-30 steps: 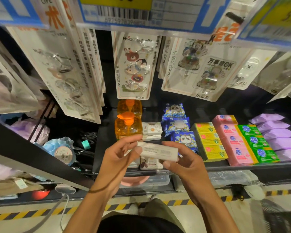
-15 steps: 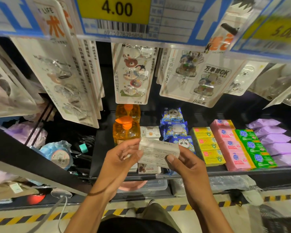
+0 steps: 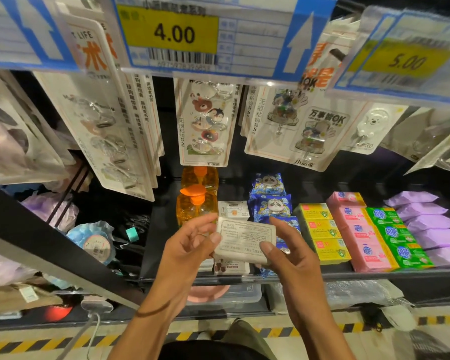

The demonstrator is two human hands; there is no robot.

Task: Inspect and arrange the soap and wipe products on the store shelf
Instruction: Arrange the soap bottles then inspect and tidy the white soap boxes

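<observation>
While fingers point(image 3: 215, 239) pinch it, pack point(image 3: 244, 240) lies between

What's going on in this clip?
A person holds a white pack, printed side up, pinched between the left hand and right hand in front of the shelf, apparently reading it. Behind it, orange pump bottles, blue panda packs and rows of coloured boxes sit on the shelf.

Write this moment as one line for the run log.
step: inspect | left hand: pinches white pack | right hand: pinches white pack | pack: printed side to camera, off shelf
</observation>
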